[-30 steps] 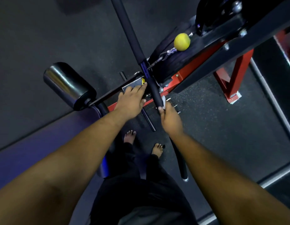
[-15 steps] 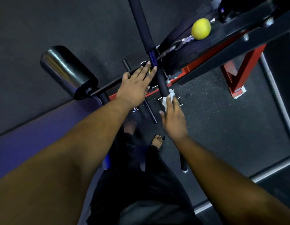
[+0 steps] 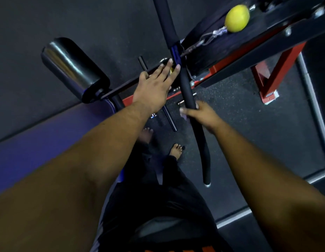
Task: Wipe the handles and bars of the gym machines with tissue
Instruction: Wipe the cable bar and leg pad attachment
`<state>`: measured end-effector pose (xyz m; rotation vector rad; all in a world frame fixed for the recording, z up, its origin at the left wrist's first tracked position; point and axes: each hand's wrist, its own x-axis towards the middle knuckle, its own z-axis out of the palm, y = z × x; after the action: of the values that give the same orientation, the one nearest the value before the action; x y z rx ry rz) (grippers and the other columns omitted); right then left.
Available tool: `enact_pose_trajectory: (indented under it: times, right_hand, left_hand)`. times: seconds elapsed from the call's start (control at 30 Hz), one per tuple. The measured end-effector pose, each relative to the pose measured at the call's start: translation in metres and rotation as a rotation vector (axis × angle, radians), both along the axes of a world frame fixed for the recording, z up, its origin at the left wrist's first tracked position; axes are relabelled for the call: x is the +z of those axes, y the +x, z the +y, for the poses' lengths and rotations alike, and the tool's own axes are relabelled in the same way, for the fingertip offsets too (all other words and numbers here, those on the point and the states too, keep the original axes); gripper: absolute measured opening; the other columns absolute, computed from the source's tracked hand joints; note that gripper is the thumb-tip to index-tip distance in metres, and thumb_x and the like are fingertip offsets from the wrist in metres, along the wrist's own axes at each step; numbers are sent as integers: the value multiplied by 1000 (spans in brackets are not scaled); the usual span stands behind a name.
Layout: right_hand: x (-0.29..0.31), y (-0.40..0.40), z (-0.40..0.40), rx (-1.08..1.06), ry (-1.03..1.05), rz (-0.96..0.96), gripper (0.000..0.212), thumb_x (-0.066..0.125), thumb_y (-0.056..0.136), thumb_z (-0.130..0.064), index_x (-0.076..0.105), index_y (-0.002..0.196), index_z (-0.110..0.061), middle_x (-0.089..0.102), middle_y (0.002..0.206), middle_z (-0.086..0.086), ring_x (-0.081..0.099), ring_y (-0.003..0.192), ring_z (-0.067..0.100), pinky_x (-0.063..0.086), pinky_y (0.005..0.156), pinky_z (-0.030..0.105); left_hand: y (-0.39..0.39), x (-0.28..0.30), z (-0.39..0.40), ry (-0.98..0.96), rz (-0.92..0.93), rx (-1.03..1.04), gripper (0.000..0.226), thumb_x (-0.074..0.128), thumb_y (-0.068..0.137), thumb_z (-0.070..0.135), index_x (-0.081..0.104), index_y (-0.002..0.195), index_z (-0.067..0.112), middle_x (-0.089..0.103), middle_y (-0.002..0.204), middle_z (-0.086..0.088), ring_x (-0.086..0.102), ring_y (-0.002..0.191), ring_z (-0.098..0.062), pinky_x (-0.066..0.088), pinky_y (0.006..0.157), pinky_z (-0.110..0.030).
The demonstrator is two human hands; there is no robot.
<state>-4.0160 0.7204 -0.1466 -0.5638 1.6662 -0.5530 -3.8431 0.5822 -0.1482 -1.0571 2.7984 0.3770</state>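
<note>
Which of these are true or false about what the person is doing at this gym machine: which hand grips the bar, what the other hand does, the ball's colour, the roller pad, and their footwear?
1. The right hand grips the bar. True.
2. The left hand is curled round the bar. False: its fingers are straight, reaching toward the bar's blue middle.
3. The ball on the cable is red. False: it is yellow.
4. A black roller pad sits left of the hands. True.
5. The person wears shoes. False: a bare foot shows on the floor.
6. A scrap of tissue shows at the right hand. True, though blurred.
</note>
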Motion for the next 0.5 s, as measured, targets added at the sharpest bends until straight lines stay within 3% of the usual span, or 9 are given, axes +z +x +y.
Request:
enact_pose_trajectory:
  times: [0.17, 0.27, 0.33, 0.5]
  right_hand:
    - [2, 10, -34, -172, -77, 49, 41, 83, 84, -31, 69, 99, 4, 73, 81, 18, 66, 68, 18, 52, 66, 32]
    - [8, 17, 17, -116, 84, 96, 42, 80, 87, -38, 70, 79, 2, 71, 71, 20, 64, 57, 16, 52, 62, 27]
    - [15, 20, 44, -158, 187, 51, 34, 81, 87, -35, 69, 76, -5, 70, 69, 16, 62, 51, 11, 51, 55, 22]
    - [8, 15, -15, -150, -48, 89, 40, 81, 84, -42, 65, 72, -7, 66, 64, 13, 58, 54, 21, 46, 58, 30]
  left_hand:
    - [1, 1, 0, -3, 4, 2, 68, 36, 107, 33, -2, 163, 30, 2, 173, -1, 23, 156, -20, 34, 100, -51]
    - [0, 1, 2, -2, 2, 0, 67, 35, 108, 32, -3, 163, 30, 2, 173, -1, 23, 156, -20, 34, 100, -51]
    - [1, -1, 1, -6, -1, -3, 67, 33, 108, 32, -4, 163, 29, 2, 173, -1, 23, 156, -21, 34, 101, -52]
    - [1, 0, 3, -11, 1, -12, 68, 35, 107, 33, -3, 163, 28, 2, 173, -2, 23, 156, -21, 34, 100, -51]
